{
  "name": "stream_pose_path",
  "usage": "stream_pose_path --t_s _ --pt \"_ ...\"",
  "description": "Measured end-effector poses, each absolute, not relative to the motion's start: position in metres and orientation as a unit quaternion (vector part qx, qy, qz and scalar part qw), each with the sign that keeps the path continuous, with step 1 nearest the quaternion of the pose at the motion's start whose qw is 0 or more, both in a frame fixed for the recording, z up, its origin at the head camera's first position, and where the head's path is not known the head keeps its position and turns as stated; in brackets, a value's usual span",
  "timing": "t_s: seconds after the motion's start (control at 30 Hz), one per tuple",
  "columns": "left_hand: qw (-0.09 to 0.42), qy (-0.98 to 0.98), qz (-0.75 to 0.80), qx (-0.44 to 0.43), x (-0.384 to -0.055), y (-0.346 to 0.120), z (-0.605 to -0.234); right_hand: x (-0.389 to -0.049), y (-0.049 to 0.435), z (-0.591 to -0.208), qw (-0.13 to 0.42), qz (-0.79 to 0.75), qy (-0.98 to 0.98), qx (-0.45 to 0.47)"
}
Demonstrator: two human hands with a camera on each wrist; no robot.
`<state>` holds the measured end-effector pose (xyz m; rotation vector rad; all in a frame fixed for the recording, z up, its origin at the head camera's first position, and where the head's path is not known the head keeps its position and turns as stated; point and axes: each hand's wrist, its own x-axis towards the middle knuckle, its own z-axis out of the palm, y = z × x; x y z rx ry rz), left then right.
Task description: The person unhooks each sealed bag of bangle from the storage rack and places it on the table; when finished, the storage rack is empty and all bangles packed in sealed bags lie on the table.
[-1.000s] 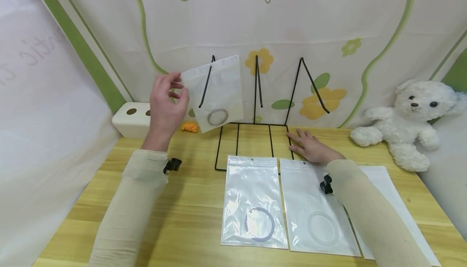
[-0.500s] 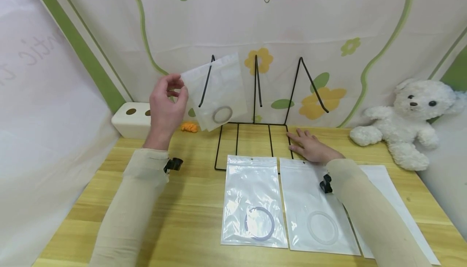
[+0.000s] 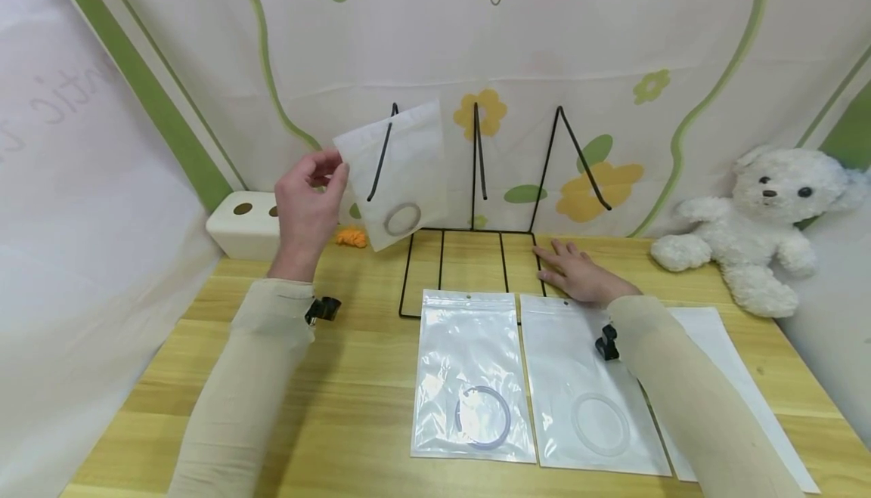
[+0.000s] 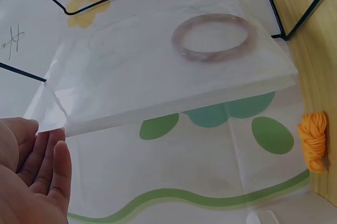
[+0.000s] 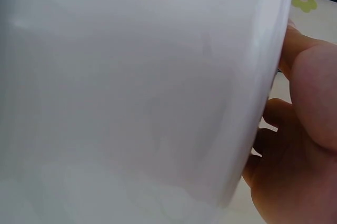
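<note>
My left hand [image 3: 306, 199] pinches the edge of a white plastic zip bag [image 3: 401, 165] near its upper left corner. Inside the bag shows a pinkish bangle [image 4: 213, 37], low down. The bag tilts on the left hook of a black wire rack [image 3: 472, 231]; the hook's prong [image 3: 379, 165] emerges in front of it near the top edge. My right hand [image 3: 585, 275] rests, fingers spread, on the right side of the rack's base. Beneath its wrist lies another bag with a clear ring [image 3: 602, 424]; this bag [image 5: 142, 87] fills much of the right wrist view.
A bag with a purple ring [image 3: 483, 419] lies in front of the rack, and a third white bag [image 3: 708, 332] is partly under the right sleeve. Two more hooks stand at the middle and right. Orange yarn [image 3: 351, 238], a white box [image 3: 241, 226] and a white teddy bear [image 3: 769, 218] line the back.
The hanging bag swung slightly right, then back left. My left fingers have drawn together on its corner and sit a little lower. The right hand has stayed still.
</note>
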<state>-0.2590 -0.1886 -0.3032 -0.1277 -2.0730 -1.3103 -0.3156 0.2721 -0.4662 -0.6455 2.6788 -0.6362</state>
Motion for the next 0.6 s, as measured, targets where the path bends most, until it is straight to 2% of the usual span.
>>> stream_pose_path --t_s 0.6 --pt "0.344 -0.766 -0.541 -0.050 -0.266 -0.184 -0.305 -0.300 0.261 -0.444 0.163 -0.219 0.937 -0.217"
